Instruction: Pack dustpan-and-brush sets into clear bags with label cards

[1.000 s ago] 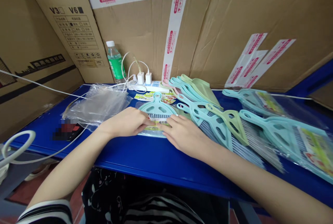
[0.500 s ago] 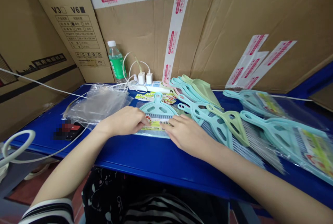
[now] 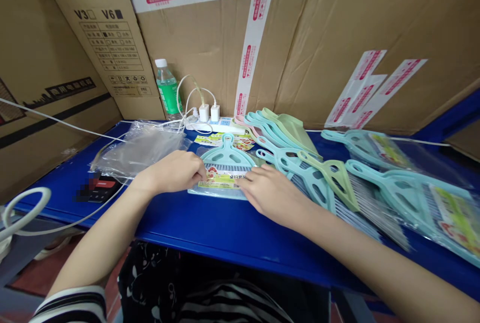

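Evidently, in the head view, the work in hand is at a light-blue dustpan-and-brush set (image 3: 227, 149), lying flat near the middle of the table with its handle pointing away from the person and clear film (image 3: 210, 192) about its lower part. The left hand (image 3: 178, 170) is half curled, fingertips at the left end of the printed card (image 3: 222, 178); the right hand (image 3: 268, 188) is loosely bent, fingers reaching over the card's right end. Whether either one pinches the film or merely presses down, I cannot tell. To do this well, I would press evenly at both ends, keep the card square across the bristles, and go gently, since thin film may crease or tear.

The blue tabletop (image 3: 210, 228) is glossy and bare along the near edge. Left of the set lie clear plastic bags (image 3: 150, 148); to its right, loose hand brushes (image 3: 318, 183) fan out, with bagged sets (image 3: 412, 185) beyond. Behind stand nested dustpans (image 3: 288, 128), a white power strip (image 3: 221, 124) with plugged-in chargers, and a green-labelled bottle (image 3: 168, 90). Taped cardboard (image 3: 210, 48) walls off the back.
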A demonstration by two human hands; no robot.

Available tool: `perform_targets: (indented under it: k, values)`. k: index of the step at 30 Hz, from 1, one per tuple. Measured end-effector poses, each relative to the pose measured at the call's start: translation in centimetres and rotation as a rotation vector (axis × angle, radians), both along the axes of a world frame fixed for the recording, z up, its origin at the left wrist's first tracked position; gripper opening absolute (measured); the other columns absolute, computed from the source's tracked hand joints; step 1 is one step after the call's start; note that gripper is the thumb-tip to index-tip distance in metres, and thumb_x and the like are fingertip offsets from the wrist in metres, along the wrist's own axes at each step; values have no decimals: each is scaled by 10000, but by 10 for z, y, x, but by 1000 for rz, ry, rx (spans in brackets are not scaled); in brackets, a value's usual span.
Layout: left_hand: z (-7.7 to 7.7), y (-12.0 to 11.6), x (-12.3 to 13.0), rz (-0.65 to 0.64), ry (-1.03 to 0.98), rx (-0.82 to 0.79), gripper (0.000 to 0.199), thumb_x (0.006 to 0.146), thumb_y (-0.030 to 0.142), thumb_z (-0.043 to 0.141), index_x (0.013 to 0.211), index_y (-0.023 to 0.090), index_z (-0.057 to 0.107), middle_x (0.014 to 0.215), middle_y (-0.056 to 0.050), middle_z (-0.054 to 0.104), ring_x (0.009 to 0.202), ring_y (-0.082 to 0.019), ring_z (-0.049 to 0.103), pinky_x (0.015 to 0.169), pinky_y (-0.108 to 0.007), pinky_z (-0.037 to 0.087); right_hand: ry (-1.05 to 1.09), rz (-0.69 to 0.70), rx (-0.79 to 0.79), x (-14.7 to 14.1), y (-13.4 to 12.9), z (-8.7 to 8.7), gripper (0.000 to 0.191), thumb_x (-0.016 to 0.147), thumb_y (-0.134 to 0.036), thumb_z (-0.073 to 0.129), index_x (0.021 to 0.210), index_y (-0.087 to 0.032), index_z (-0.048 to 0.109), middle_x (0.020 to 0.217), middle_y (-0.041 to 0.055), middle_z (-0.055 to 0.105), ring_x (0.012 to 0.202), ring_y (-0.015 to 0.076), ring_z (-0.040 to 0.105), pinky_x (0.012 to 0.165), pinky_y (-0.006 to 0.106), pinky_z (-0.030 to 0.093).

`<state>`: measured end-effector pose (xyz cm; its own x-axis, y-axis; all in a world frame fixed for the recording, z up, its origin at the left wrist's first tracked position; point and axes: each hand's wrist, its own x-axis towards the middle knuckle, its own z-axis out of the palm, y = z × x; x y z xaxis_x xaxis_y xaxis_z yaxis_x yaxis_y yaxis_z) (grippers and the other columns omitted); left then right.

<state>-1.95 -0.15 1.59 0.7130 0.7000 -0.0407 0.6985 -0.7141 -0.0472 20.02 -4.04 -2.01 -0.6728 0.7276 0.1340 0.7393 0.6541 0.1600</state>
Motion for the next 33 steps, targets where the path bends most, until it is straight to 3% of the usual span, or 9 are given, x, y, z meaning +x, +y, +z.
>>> perform_targets:
  k: [8,18,25,33]
  values:
    - [8,-3,2,46,137,-55,430,793,82,456,1002,306,758,869,-10,771,770,-164,681,663,-263,450,-1,-22,-11,0,0,1,215,900,-132,517,817,-154,714,793,78,741,773,214,658,699,328,341]
    - [6,2,-6,121,127,-17,385,756,105,419,825,255,767,870,3,770,758,-154,679,646,-257,437,1,-56,42,4,-1,6,265,911,-181,513,732,-173,709,731,66,738,753,211,664,714,332,378]
    - [6,-1,5,173,206,39,322,787,112,408,698,202,704,744,-33,736,671,-175,654,562,-269,385,-76,-116,28,4,1,11,283,912,-173,507,717,-164,713,703,73,726,737,213,661,691,323,379]
    - [-1,1,7,150,205,76,327,813,113,376,665,183,659,681,-55,696,622,-170,635,539,-268,374,-63,-107,63,6,4,7,268,891,-158,517,696,-173,702,674,69,715,692,207,643,646,320,351]
